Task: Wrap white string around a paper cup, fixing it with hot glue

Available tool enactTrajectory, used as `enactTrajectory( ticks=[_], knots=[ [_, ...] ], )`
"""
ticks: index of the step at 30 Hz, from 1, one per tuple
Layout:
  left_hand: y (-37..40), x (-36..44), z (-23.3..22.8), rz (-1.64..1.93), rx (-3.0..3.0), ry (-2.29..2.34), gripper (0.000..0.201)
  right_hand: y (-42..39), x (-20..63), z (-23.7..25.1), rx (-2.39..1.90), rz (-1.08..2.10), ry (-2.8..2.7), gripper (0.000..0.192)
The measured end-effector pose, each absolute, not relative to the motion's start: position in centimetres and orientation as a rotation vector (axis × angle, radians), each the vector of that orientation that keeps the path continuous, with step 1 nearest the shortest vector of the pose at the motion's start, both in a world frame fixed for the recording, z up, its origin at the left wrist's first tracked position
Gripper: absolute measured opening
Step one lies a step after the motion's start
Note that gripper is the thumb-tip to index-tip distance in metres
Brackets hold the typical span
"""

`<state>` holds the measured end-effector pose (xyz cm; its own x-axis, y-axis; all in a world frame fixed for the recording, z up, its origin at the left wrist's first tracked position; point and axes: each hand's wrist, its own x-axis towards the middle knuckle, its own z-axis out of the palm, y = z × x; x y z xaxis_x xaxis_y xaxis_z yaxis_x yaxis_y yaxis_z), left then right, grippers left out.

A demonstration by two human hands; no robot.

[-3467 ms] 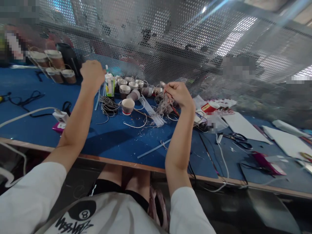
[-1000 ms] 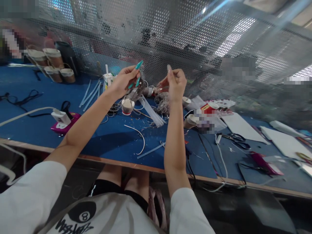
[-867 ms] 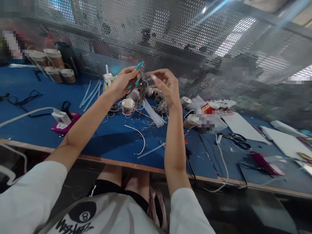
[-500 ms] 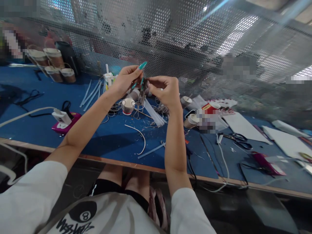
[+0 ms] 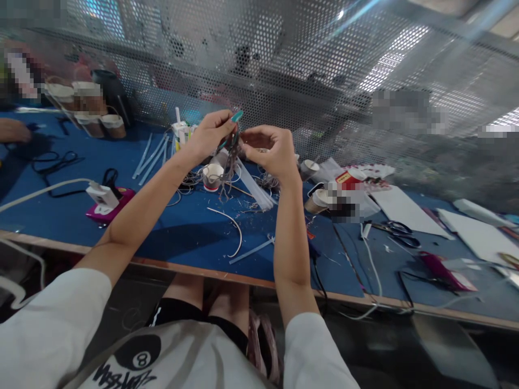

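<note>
wire bundle (image 5: 229, 162) hangs above the blue table (image 5: 182, 232), long axis vertical, loose ends down. left hand (image 5: 211, 135) pinches its top; right hand (image 5: 270, 151) pinches the same top from the other side, hands nearly touching. paper cup (image 5: 212, 176) stands just below.

The top of the wire bundle (image 5: 230, 156) is hidden between the fingers of the left hand (image 5: 211, 135) and right hand (image 5: 270, 151). Far left, another person's hand (image 5: 12, 129) is cut off by the edge. The stacked cups (image 5: 87, 105) beside it are blurred.
</note>
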<state>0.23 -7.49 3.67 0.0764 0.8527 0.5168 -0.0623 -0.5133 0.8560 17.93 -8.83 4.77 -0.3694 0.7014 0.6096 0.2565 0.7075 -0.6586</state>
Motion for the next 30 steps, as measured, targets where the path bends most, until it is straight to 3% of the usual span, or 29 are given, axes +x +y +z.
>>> enactTrajectory(
  ticks=[14, 21, 30],
  knots=[
    [-6.1, -0.4, 3.6, 1.655, 1.57, 0.712, 0.048, -8.6, 18.9, 5.0, -0.764, 0.335, -1.916, 0.007],
    [-6.8, -0.3, 4.3, 1.797, 1.39, 0.927, 0.052, -7.4, 20.3, 4.6, -0.777, 0.291, -1.786, 0.008],
    [-6.5, -0.1, 3.6, 1.735, 1.568, 0.751, 0.049, -7.6, 20.2, 5.0, -0.734, 0.477, -1.969, 0.042]
  ],
)
